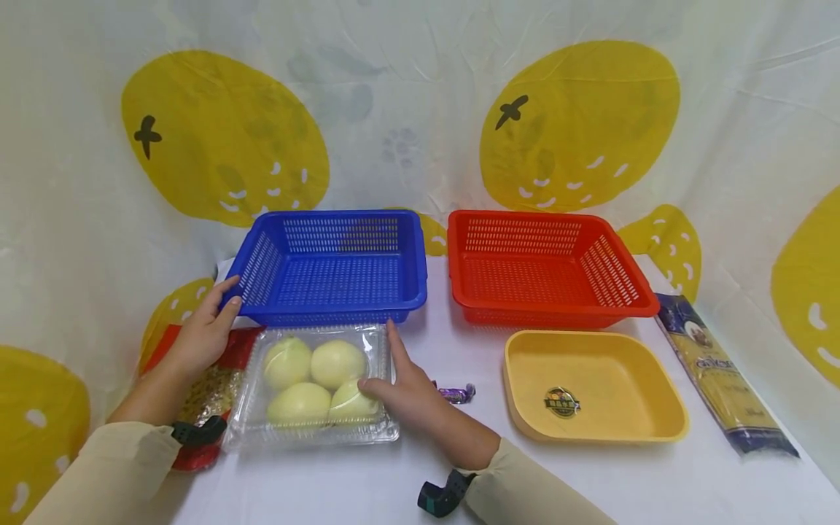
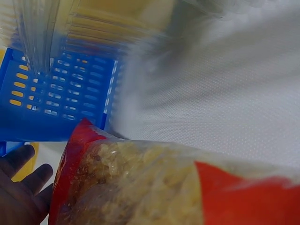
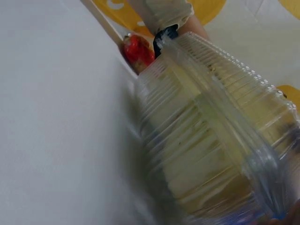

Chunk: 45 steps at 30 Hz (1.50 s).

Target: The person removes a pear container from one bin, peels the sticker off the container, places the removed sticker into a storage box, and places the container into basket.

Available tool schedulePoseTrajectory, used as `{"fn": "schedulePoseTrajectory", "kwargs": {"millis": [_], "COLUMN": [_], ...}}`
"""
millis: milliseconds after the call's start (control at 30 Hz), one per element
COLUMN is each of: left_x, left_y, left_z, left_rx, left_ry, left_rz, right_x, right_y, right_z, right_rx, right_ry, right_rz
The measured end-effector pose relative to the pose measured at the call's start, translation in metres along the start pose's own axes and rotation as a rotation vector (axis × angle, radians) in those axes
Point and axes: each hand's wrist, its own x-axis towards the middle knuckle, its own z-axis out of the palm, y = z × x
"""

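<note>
In front of me, just before the blue basket (image 1: 335,316), sits a clear plastic box (image 1: 308,435) with ridged walls, a crimped rim and a glossy lid. Four plump, pale yellow-green fruits (image 1: 337,363) show through it, two by two. My left hand (image 1: 203,334) is spread at the basket's near left corner, above the red-ended bag (image 1: 213,390). My right hand (image 1: 415,390) lays its thumb over the lid, index finger straight; its other fingers are hidden, so I cannot tell whether they grip.
</note>
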Motion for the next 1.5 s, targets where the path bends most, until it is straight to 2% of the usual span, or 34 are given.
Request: {"fn": "schedulePoseTrajectory", "kwargs": {"millis": [167,400,667,733,967,1133,1300,1500], "left_x": [-0.001,-0.003,-0.004,-0.003,-0.001,0.0,0.001,-0.001], "left_y": [-0.002,-0.001,-0.001,-0.001,0.0,0.003,0.005,0.004], "left_z": [-0.001,-0.002,-0.001,-0.001,0.002,0.002,0.0,0.001], "left_rx": [-0.007,0.002,-0.001,-0.005,-0.002,0.014,0.024,0.034], "left_ry": [0.002,0.016,0.021,0.023,0.02,0.025,0.038,0.087], "left_rz": [-0.018,-0.008,0.002,0.006,0.014,0.013,-0.013,-0.026], "right_x": [-0.007,-0.007,-0.004,-0.004,-0.007,-0.011,-0.016,-0.019], "right_y": [-0.012,-0.027,-0.031,-0.031,-0.023,-0.026,-0.039,-0.064], "right_z": [-0.002,-0.004,-0.006,-0.006,-0.009,-0.019,-0.032,-0.05], "right_rx": [0.05,0.152,0.321,0.34,0.376,0.379,0.355,0.343], "right_ry": [-0.025,-0.046,-0.085,-0.084,-0.051,-0.036,-0.057,-0.105], "right_rz": [-0.007,0.011,0.163,0.171,0.144,0.131,0.139,0.147]}}
